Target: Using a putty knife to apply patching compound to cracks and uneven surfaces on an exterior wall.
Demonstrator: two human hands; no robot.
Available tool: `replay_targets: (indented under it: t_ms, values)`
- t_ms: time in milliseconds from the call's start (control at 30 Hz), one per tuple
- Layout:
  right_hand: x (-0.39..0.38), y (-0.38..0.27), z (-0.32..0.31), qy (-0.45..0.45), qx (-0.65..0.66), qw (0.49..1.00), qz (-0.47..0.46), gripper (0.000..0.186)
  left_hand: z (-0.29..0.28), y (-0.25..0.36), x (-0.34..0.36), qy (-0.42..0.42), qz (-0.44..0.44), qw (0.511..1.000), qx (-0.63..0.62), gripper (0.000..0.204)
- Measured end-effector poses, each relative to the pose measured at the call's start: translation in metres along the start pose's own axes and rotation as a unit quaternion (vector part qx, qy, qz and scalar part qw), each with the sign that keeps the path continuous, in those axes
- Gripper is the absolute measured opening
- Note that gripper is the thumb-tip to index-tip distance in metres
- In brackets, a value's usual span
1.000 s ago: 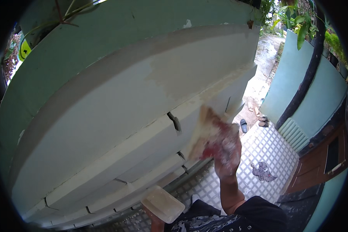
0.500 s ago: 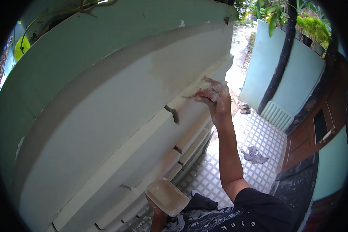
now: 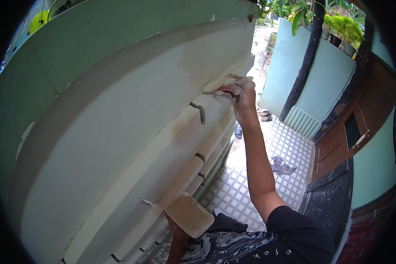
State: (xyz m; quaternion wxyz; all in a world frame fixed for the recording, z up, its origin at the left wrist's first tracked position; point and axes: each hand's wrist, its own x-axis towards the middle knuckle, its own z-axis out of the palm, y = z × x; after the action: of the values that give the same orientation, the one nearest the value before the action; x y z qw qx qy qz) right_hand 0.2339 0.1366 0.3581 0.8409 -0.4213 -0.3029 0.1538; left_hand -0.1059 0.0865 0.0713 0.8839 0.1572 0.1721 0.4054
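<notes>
My right hand (image 3: 242, 91), smeared with white paste, is raised to the ledge (image 3: 213, 84) along the wall. Its fingers are closed on a reddish flat piece (image 3: 227, 89), also coated in paste, whose kind I cannot make out. The piece touches the ledge where it meets the pale grey wall (image 3: 132, 101). Low down and close to my body, my left hand (image 3: 175, 228) grips a shallow rectangular tub (image 3: 189, 214) with rounded corners and a beige inside. Most of the left fingers are hidden behind the tub.
A green band (image 3: 119, 42) runs along the wall's top. Below the ledge come stepped mouldings (image 3: 185, 176) with dark notches. On the tiled floor (image 3: 250, 176) lie a crumpled cloth (image 3: 283, 166) and sandals (image 3: 265, 115). A brown door (image 3: 356, 119) stands at the right, near a dark slanted post (image 3: 304, 64).
The whole view has shifted slightly, raising the wall in the picture. Against the ledge's notch, my right hand has slid a little to the left. The tub stays in my left hand.
</notes>
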Motion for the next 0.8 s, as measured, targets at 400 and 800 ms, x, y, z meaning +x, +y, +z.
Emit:
replay_targets:
  t_ms: [400,800]
  values:
    - [0.002,-0.008,-0.001,0.043,0.030,0.999,-0.008,0.040,0.008,0.002,-0.014,-0.007,0.049,0.997,0.058,0.071]
    - [0.013,-0.010,-0.005,0.076,0.035,0.996,-0.035,0.039,-0.005,-0.007,-0.008,0.074,0.076,0.994,0.021,0.064]
